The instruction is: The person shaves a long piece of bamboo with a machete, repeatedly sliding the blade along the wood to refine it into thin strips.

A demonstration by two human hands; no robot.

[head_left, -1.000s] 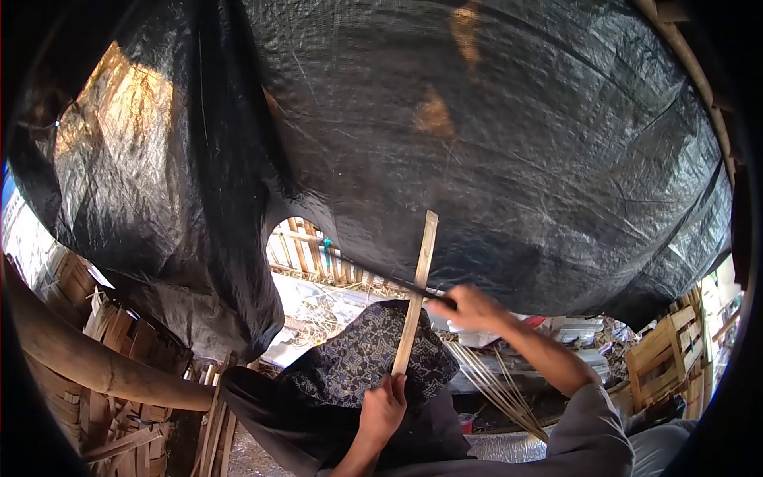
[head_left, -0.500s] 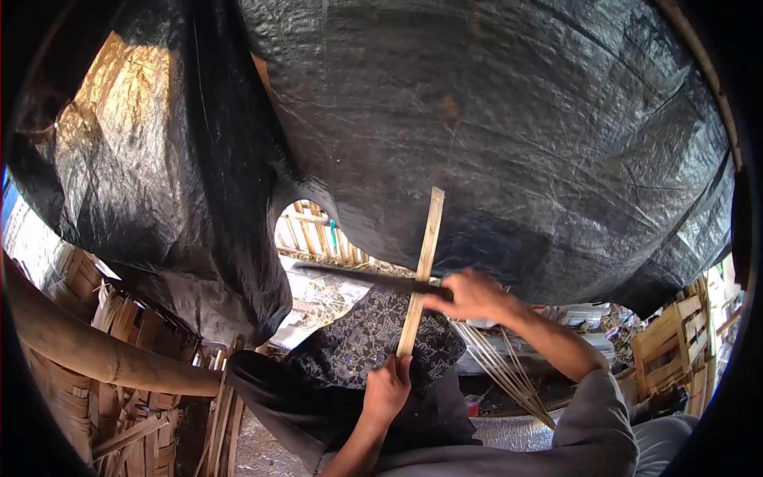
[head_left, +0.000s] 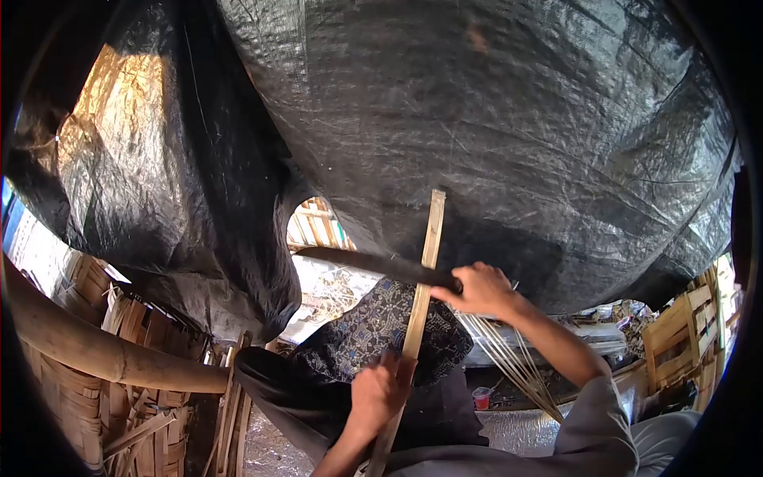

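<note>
A long, pale bamboo strip (head_left: 414,334) stands slanted in front of my body, its top end in front of the dark sheet. My left hand (head_left: 380,391) is closed around its lower part, and the strip runs on below the fist. In my right hand (head_left: 486,291) is the handle of a machete (head_left: 358,260). Its long dark blade points left and crosses the strip above its middle, touching it or very close. Beneath the strip, a dark patterned cloth (head_left: 362,334) covers my lap.
A black plastic sheet (head_left: 397,103) hangs close ahead. At left a thick bamboo pole (head_left: 143,367) juts in beside woven bamboo panels (head_left: 67,397). Thin bamboo slivers (head_left: 520,370) and a small red cup (head_left: 482,398) lie at right, with a slatted bamboo piece (head_left: 675,338) farther out.
My left hand has shifted slightly left and down, and the strip now shows below it. My right hand and the machete sit a little higher along the strip. The view has tilted slightly.
</note>
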